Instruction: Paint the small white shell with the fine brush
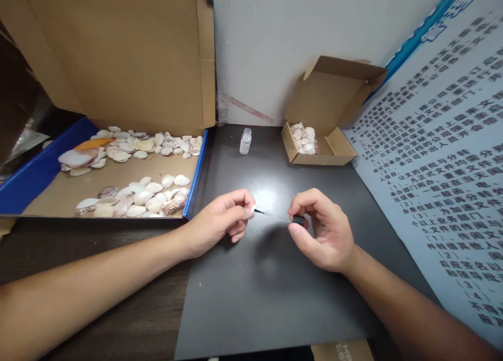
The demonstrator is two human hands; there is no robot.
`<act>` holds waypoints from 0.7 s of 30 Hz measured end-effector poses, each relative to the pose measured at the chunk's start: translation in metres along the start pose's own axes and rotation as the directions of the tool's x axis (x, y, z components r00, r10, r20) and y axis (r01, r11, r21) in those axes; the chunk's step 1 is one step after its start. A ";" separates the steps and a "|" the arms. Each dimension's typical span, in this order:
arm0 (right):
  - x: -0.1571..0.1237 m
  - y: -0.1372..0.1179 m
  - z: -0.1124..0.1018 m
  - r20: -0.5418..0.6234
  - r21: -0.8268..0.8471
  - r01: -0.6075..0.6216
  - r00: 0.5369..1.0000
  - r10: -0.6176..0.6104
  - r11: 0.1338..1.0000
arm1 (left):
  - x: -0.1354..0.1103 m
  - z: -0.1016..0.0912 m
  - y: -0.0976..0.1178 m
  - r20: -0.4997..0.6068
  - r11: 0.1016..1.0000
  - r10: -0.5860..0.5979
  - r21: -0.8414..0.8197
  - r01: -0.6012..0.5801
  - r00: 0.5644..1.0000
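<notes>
Between the thumb and fingers of my left hand (226,217) is a small white shell-like piece (253,208), mostly hidden by the fingertips. My right hand (324,227) grips the black cap of a brush applicator (299,220). Its thin clear stem runs left from the cap, and the dark brush tip meets or nearly meets the white piece. Both hands are held above the dark grey tabletop (223,308). Beyond them, a small clear glass bottle (245,142) with a printed label stands upright without a cap.
At left, an open blue-edged cardboard box (118,180) holds many loose shells (143,197) in two groups. A smaller open cardboard box (324,159) with pale shells (304,139) sits at the back right. A printed panel (440,156) borders the right side; a white wall (267,52) stands behind.
</notes>
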State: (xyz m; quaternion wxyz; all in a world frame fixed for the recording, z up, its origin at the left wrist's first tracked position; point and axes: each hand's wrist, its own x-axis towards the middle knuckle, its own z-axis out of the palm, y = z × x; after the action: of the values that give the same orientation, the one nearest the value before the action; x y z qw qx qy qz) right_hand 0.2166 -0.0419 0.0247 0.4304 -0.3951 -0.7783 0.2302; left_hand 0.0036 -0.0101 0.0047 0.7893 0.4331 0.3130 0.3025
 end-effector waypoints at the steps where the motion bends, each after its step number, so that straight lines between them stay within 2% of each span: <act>1: 0.000 0.000 0.000 0.007 -0.002 0.001 1.000 -0.001 1.000 | 0.000 0.000 0.000 -0.001 1.000 -0.002 0.000 0.002 1.000; 9: 0.001 0.003 0.000 -0.067 -0.079 -0.094 0.994 0.088 0.992 | -0.001 0.001 0.001 0.001 1.000 0.007 0.003 -0.007 1.000; 15: 0.004 0.014 0.000 -0.083 0.021 -0.166 0.982 0.168 0.986 | -0.001 0.001 0.000 -0.001 0.999 0.014 0.039 -0.014 1.000; 21: 0.005 0.025 0.005 -0.025 0.147 -0.302 0.951 0.309 0.942 | -0.003 -0.001 -0.001 0.031 0.997 0.036 0.063 -0.038 0.999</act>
State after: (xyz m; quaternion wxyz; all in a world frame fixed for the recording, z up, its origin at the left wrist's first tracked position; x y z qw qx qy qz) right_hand 0.2209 -0.0240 0.0069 0.4346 -0.4851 -0.6788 0.3392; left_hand 0.0015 -0.0117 0.0043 0.7741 0.4680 0.3026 0.3003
